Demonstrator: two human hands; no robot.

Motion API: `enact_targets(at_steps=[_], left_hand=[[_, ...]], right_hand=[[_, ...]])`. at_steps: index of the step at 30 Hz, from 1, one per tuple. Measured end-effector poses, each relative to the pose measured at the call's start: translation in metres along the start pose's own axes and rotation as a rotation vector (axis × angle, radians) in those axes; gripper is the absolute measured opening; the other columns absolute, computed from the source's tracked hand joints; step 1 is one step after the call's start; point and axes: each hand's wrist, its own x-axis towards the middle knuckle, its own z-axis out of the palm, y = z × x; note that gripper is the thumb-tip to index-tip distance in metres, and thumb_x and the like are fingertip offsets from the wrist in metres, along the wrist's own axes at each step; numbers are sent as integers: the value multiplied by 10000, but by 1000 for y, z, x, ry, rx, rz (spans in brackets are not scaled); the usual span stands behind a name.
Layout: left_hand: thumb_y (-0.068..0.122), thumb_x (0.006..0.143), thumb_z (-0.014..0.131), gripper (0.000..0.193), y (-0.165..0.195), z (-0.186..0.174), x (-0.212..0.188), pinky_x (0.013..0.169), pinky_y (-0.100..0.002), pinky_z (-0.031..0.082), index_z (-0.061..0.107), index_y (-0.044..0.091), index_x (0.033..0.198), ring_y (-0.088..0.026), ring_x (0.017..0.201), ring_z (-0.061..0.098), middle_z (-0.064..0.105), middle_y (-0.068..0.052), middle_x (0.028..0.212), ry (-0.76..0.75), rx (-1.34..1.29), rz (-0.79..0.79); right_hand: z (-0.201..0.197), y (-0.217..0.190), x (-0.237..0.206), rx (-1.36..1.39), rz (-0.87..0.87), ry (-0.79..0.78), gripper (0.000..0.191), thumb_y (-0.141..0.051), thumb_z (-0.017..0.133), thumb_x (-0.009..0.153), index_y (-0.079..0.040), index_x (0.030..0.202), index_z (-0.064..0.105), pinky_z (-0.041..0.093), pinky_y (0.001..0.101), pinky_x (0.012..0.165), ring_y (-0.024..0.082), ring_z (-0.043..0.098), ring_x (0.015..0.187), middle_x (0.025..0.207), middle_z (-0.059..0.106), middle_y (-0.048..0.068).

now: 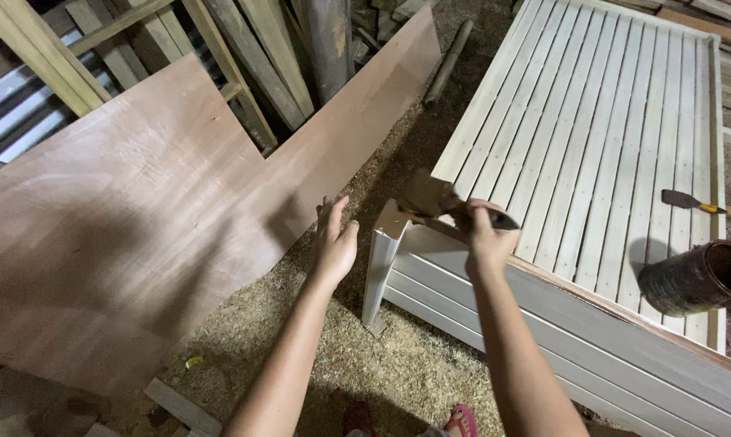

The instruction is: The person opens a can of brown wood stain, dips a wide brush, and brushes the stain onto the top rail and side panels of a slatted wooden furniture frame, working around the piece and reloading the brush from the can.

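So here's what I'm seeing through the head cam. My right hand (pixel 487 235) is wrapped around the handle of a brush (pixel 436 198), fingers curled tight on it, and the brush head is blurred so I can't make out the bristles properly. It sits right over the corner of the slatted wooden frame (pixel 592 121), just above the frame's corner leg (pixel 381 263), which stands on the sawdust floor (pixel 381 364). My left hand (pixel 333 243) is open, fingers loosely spread, holding nothing, hovering just beside that leg and not clearly touching it. To the left a big plywood sheet (pixel 139 202) lies flat, with a notch cut in its upper edge. On the slats over to the right there's a dark tin can (pixel 693 279) lying tilted with its mouth facing right, and a second brush (pixel 693 202) with a yellowish handle resting near the frame's far edge. Loose timber (pixel 252 57) leans at the back.
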Motion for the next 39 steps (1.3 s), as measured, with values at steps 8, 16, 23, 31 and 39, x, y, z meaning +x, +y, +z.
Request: enact_targets(at_steps=[8,16,23,31,39], left_hand=[[281,1024,454,541,4,11,-4,1244,-575,79,339,233,1550,-313,1579,106,150,-108,1705,-4,9,18],[256,1005,472,545,-3,3,-8,1240,-566,142,363,225,1538,-320,1567,145,180,-111,1692,38,-25,27],[260,1011,460,534,3,14,-11,1240,-572,112,361,232,1535,-299,1576,133,190,-89,1696,2,-12,-19],[269,1022,444,537,4,15,-13,1250,-565,84,348,230,1549,-307,1584,68,135,-108,1702,16,-6,3],[296,1045,407,539,7,2,-20,1262,-551,46,321,253,1575,-275,1593,26,32,-80,1729,5,2,-67]], right_hand=[[12,4,0,-42,26,-16,60,-20,694,904,-21,882,750,625,348,761,195,708,815,907,741,107],[-28,-23,-24,-346,47,-96,122,1,643,887,-23,932,753,644,349,755,181,722,798,894,771,110],[-27,-12,-32,-227,-19,-177,145,30,658,887,-15,952,780,618,351,764,183,695,816,906,758,129],[-28,-27,-33,-221,-67,-172,96,0,672,882,-29,907,759,626,306,772,168,717,822,913,765,107],[-44,-32,-36,-122,96,-105,88,0,637,858,0,872,725,683,382,772,246,747,808,888,753,151]])
